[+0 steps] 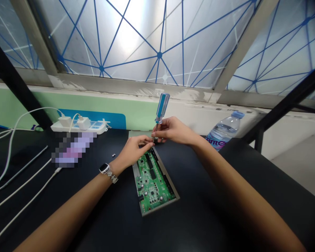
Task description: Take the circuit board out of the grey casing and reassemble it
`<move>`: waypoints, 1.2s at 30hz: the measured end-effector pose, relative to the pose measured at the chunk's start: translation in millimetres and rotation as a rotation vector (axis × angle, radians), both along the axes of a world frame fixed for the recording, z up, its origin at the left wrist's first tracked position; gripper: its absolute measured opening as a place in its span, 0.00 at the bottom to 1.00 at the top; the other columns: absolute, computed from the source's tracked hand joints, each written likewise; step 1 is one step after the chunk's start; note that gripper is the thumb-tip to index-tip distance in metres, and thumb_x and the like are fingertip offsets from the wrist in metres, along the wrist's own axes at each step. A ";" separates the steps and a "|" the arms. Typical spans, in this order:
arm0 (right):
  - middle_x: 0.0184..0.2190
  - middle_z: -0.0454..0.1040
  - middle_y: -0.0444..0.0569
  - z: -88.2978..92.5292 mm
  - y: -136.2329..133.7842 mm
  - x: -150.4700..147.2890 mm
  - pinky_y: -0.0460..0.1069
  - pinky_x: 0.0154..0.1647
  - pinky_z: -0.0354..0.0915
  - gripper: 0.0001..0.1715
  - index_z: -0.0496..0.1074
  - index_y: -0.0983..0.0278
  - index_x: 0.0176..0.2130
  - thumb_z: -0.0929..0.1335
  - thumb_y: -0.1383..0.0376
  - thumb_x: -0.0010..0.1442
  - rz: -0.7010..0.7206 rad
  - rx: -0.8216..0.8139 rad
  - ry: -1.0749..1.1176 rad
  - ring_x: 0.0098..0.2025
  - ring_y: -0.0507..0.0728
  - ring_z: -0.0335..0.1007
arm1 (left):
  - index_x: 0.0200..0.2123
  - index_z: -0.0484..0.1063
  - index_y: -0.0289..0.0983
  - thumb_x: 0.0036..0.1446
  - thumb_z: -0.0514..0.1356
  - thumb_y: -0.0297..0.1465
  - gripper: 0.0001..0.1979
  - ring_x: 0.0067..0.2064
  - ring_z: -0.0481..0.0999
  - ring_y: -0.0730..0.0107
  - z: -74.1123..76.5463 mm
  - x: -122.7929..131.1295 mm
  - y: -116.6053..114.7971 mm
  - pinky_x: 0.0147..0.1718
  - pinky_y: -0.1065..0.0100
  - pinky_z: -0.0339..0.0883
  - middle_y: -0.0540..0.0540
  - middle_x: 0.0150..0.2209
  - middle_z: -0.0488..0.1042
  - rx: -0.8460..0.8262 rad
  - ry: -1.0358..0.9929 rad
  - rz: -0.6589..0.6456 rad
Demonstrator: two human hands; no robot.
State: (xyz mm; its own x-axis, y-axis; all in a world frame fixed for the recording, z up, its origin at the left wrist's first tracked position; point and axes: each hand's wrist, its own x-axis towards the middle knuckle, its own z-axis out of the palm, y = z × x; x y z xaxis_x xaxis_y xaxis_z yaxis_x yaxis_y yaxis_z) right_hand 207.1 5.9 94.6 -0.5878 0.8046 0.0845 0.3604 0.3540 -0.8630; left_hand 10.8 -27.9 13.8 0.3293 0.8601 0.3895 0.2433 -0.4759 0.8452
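A screwdriver [162, 107] with a clear and blue handle stands nearly upright, its tip down at the far end of a green circuit board [157, 187]. My right hand [177, 131] is closed, thumb and fingers pinching the shaft just under the handle. Lower down, my left hand [136, 149] has its fingertips pinched around the shaft's lower end, above the board. The board sits in a shallow metal casing [161, 209] on the black table. My fingers hide the tip and whatever lies right under it.
Left of the board are small metal bits [113, 155], probably screws, and a blurred-out item [75, 150] with a white cable. A white power strip [99, 127] with plugged-in chargers sits by the wall. A water bottle [224, 129] stands behind my right forearm. Black frame bars [283, 101] slant at both sides.
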 end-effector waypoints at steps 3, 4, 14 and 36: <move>0.26 0.78 0.48 1.4 -1.4 -0.3 0.45 0.27 0.70 0.08 0.77 0.69 0.35 0.73 0.66 0.56 0.027 -0.031 0.018 0.27 0.52 0.75 | 0.40 0.78 0.35 0.62 0.61 0.34 0.09 0.45 0.82 0.60 -0.1 0.1 0.5 0.48 0.62 0.75 0.44 0.40 0.82 0.003 0.005 -0.005; 0.27 0.79 0.48 1.7 -2.0 -0.9 0.45 0.27 0.70 0.07 0.77 0.69 0.36 0.73 0.66 0.57 0.037 -0.046 0.026 0.27 0.51 0.76 | 0.41 0.78 0.35 0.63 0.61 0.34 0.09 0.46 0.82 0.59 -0.2 0.3 0.5 0.49 0.61 0.75 0.43 0.42 0.82 0.002 0.003 -0.022; 0.33 0.79 0.48 1.4 -5.3 -4.3 0.46 0.31 0.72 0.08 0.75 0.67 0.41 0.70 0.64 0.63 0.172 -0.137 0.087 0.28 0.51 0.76 | 0.41 0.77 0.35 0.66 0.57 0.34 0.11 0.49 0.81 0.59 -2.9 0.0 2.1 0.52 0.59 0.72 0.42 0.44 0.81 0.001 0.002 -0.118; 0.35 0.81 0.53 5.5 -11.2 -7.2 0.47 0.29 0.73 0.03 0.72 0.66 0.37 0.69 0.67 0.61 -0.066 0.096 0.024 0.29 0.54 0.79 | 0.43 0.78 0.35 0.64 0.60 0.37 0.12 0.43 0.84 0.59 6.3 -18.3 -3.6 0.46 0.60 0.77 0.41 0.41 0.83 0.002 0.023 0.106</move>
State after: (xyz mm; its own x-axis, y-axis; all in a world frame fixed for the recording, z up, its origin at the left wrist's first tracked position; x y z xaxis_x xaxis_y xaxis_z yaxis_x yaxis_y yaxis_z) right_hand 199.9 -5.2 100.1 -0.5310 0.8287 0.1767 0.3654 0.4121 -0.8347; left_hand -7.5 -31.6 20.1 0.2453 0.8897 0.3852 0.3114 -0.4485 0.8378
